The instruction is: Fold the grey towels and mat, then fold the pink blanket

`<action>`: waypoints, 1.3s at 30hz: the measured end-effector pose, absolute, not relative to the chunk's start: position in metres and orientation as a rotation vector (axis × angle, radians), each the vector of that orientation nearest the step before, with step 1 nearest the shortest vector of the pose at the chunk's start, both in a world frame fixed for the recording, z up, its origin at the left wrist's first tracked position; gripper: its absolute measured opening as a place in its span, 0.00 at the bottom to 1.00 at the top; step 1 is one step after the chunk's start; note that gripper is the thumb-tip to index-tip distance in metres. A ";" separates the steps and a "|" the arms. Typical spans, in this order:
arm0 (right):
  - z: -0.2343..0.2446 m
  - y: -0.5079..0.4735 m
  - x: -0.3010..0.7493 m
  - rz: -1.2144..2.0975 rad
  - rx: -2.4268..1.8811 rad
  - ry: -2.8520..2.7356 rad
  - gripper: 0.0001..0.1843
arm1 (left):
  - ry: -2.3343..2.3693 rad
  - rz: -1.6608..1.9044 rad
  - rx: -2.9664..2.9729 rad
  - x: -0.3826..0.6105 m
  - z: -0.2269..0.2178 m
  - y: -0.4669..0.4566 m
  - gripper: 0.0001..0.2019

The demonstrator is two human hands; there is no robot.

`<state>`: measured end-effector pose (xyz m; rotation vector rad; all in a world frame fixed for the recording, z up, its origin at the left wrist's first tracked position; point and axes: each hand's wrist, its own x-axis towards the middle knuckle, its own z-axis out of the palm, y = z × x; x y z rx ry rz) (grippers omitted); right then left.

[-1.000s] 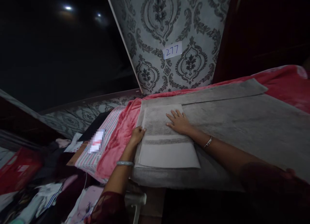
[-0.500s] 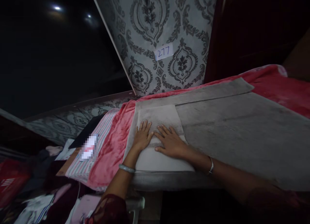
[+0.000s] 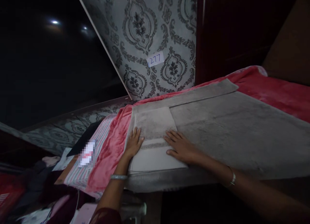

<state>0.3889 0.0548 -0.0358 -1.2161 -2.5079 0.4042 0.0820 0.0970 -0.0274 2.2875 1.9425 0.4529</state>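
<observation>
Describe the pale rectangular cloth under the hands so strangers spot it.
Below the grey patterned wall, find the broad grey cloth spread over the red blanket. At its left end, under the left hand and right hand, lies the pale rectangular cloth, set apart by a darker band across it.

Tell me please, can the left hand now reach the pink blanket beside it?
Probably yes: the left hand lies open at the left edge of the folded cloth, close to the pink blanket, with nothing visible blocking it.
</observation>
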 end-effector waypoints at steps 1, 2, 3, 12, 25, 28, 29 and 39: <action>-0.041 0.051 0.399 0.414 -1.237 -2.467 0.37 | 1.953 0.513 2.248 0.077 -0.030 0.095 0.32; -0.046 0.047 0.408 0.426 -1.271 -2.419 0.36 | 1.969 0.575 2.203 0.073 -0.032 0.092 0.32; -0.050 0.044 0.416 0.437 -1.311 -2.366 0.36 | 1.984 0.636 2.159 0.070 -0.033 0.089 0.32; -0.063 0.029 0.436 0.462 -1.232 -2.096 0.31 | 1.937 1.082 1.499 0.069 -0.018 0.059 0.38; -0.041 0.026 0.406 0.625 -1.359 -2.029 0.41 | 1.504 1.151 0.992 0.091 0.017 0.051 0.38; -0.037 0.032 0.405 0.704 -1.309 -1.950 0.40 | 1.482 1.146 0.880 0.100 0.024 0.048 0.30; -0.034 0.036 0.407 0.731 -1.295 -1.911 0.41 | 1.483 1.161 0.853 0.105 0.026 0.045 0.28; 0.020 0.098 0.559 1.098 -1.282 -1.390 0.32 | 0.998 1.053 0.727 0.216 -0.012 -0.039 0.29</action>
